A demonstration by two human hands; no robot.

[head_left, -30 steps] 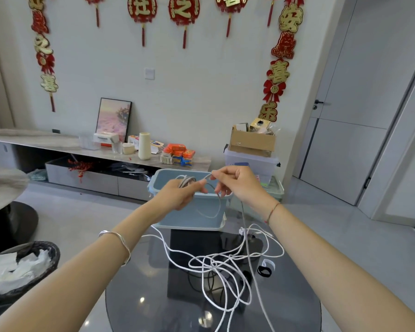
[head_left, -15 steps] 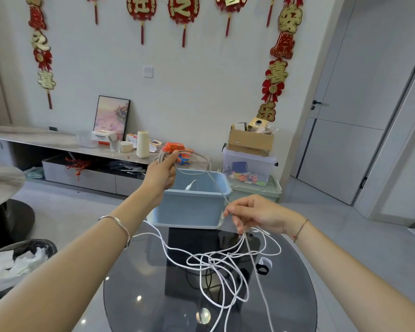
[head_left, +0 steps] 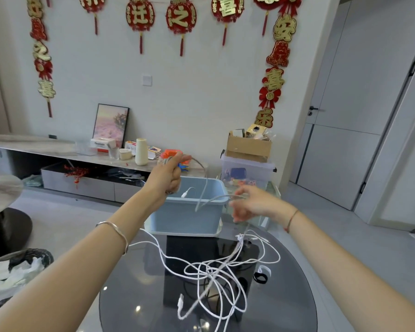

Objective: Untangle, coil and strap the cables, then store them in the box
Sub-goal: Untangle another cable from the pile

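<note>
My left hand (head_left: 168, 173) is raised above the light blue box (head_left: 185, 216) and is closed on a small coil of grey cable (head_left: 203, 185). That cable arcs down from my fist and runs across to my right hand (head_left: 252, 204), which pinches it near the box's right rim; the hand is motion-blurred. A white plug hangs inside the box. A tangle of white cables (head_left: 216, 271) lies on the round dark glass table (head_left: 134, 291) below both hands. A black strap (head_left: 260, 277) rests on the table right of the tangle.
A dark bin with white bags (head_left: 15, 271) stands at the lower left. Behind the box are a low cabinet with bottles and packets (head_left: 86, 152), stacked plastic crates with a cardboard box (head_left: 248, 161), and a door (head_left: 340, 116) at the right.
My left hand rose with the coil while my right hand slid down along the cable, then came back up to the box's right rim. The view shifted slightly downward.
</note>
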